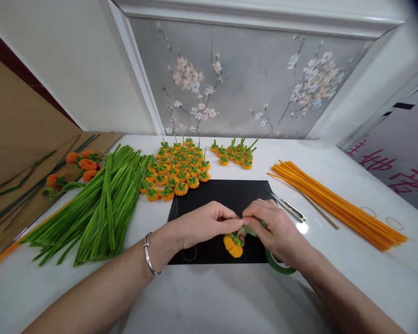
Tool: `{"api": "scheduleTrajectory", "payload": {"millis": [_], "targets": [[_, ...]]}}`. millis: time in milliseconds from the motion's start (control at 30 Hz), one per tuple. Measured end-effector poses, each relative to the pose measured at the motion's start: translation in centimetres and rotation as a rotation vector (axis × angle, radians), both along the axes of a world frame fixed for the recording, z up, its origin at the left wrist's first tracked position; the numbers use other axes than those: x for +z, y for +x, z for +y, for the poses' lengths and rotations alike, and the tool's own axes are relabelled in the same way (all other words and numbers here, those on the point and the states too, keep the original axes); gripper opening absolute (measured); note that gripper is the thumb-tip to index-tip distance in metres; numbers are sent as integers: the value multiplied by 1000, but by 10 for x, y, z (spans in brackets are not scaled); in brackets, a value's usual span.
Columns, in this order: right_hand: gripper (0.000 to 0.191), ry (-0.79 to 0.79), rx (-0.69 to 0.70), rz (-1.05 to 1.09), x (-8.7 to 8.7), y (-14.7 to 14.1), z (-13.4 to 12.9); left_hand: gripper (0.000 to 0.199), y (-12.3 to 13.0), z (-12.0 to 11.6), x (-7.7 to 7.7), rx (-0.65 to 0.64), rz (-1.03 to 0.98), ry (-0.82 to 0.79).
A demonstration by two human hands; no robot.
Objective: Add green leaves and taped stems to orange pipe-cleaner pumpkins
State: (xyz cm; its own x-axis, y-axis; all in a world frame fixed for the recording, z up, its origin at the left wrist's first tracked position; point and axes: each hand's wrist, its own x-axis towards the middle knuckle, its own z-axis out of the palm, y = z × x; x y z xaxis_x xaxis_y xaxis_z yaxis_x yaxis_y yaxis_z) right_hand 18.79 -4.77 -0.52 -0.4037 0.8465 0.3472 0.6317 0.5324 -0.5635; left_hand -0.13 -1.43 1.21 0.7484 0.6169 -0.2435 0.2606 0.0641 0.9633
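the small pipe-cleaner pumpkin (pixel 233 246) hangs just below the pinched fingertips of the left hand (pixel 209 225) and right hand (pixel 277 227), over the black mat (pixel 226 195). it is orange and lobed, with green curls on top. both hands close narrowly on its stem, the right also holding green tape (pixel 280 266). behind the mat stand finished-looking pumpkins (pixel 181 169); green pipe cleaners (pixel 101 208) lie left, orange pipe cleaners (pixel 337 204) and thread snips (pixel 289 207) right.

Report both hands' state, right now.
Left hand: closed, pinching the orange chenille pumpkin by its stem.
Right hand: closed, pinching green tape beside it.
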Motion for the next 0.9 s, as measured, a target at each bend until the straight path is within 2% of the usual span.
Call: {"api": "scheduleTrajectory", "payload": {"millis": [167, 233, 367, 467, 733, 900], "targets": [[18, 37, 18, 12, 2, -1, 0, 14, -1, 4, -5, 26, -113, -242], [17, 41, 34, 14, 1, -1, -1, 12, 0, 3, -8, 58, -119, -269], [11, -25, 17, 22, 0, 1, -2, 12, 2, 1, -9, 99, -97, -166], [16, -52, 12, 9, 0, 3, -2, 12, 2, 0, -9, 98, -50, -55], [21, -42, 62, 40, 3, 4, -2, 15, 3, 0, -4, 35, 22, 138], [19, -12, 90, 22, 0, 2, -3, 16, 4, -3, -1, 61, 68, 300]]}}
